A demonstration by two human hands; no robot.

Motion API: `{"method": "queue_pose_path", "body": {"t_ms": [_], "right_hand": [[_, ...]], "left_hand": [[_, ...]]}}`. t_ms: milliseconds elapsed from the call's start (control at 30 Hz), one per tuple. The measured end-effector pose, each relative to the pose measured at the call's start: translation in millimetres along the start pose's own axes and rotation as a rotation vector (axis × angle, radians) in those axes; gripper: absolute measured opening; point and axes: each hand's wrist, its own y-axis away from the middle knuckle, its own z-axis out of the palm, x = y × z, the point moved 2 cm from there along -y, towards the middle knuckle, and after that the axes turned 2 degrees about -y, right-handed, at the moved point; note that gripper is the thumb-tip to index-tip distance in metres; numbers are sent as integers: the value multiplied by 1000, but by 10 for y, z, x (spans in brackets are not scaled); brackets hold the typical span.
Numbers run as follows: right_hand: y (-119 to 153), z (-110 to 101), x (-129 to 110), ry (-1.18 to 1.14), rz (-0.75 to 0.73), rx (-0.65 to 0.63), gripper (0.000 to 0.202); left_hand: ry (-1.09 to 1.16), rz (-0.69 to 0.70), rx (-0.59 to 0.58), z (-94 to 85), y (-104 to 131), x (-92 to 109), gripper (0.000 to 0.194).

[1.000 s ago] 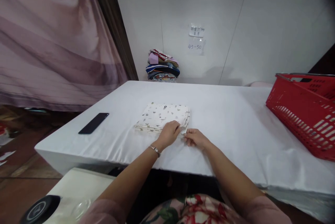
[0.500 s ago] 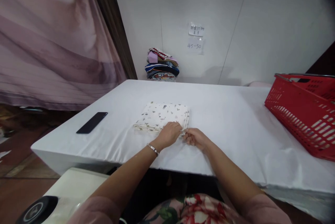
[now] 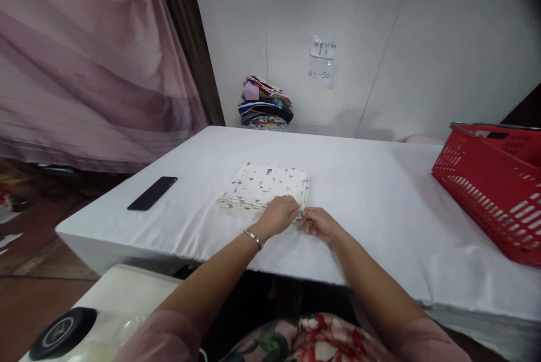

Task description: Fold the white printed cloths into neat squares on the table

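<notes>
A folded white cloth (image 3: 264,182) with small dark and tan prints lies flat on the white-covered table (image 3: 359,181). Its layered edges show along the front and right sides. At the near right corner, my left hand (image 3: 279,214), with a bracelet at the wrist, rests on the cloth, its fingers bent together over the corner. Just to the right, my right hand (image 3: 318,223) has its fingers curled and pinches the edge of that same corner. The fingertips of both hands nearly meet, and my left fingertips are partly hidden.
A black phone (image 3: 153,193) lies at the table's left. On the right stands a red plastic basket (image 3: 486,181). Several folded fabrics (image 3: 266,104) are stacked behind the far edge, by a wall with paper notes (image 3: 322,62). A pink curtain (image 3: 93,57) hangs at left.
The view has shifted slightly, so everything sits a little differently in the picture. Both hands stay at the cloth's near right corner, with only a slight movement of the fingers.
</notes>
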Motion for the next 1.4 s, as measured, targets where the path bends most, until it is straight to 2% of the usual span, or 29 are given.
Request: {"method": "queue_pose_path", "body": {"t_ms": [167,367,600,900,1067,1133,1267,1333,1400], "right_hand": [[-22,-25,28,-3,-6,-40,21],[1,3,5,-8,-6,-42,29],[-6,15,24,34,-37,-7,24],[-11,10,15,29,-19,2,19],[-38,20,54,109,4,100,17],[-36,25,63,195,-48,178,18],[-2,18,33,448,-322,307,16],[22,15,10,612,-432,325,12],[42,21,-9,768,-479,299,13]], "left_hand": [[34,59,-26,39,96,2,17],[136,-27,-17,59,74,-95,20],[179,-100,-15,63,48,-105,17],[142,-71,10,51,76,-94,17],[84,-81,-20,44,65,-100,16],[72,-82,-25,51,63,-101,16],[75,-87,-12,78,63,-102,16],[83,-92,-4,90,64,-101,16],[92,-99,5,99,65,-98,15]]}}
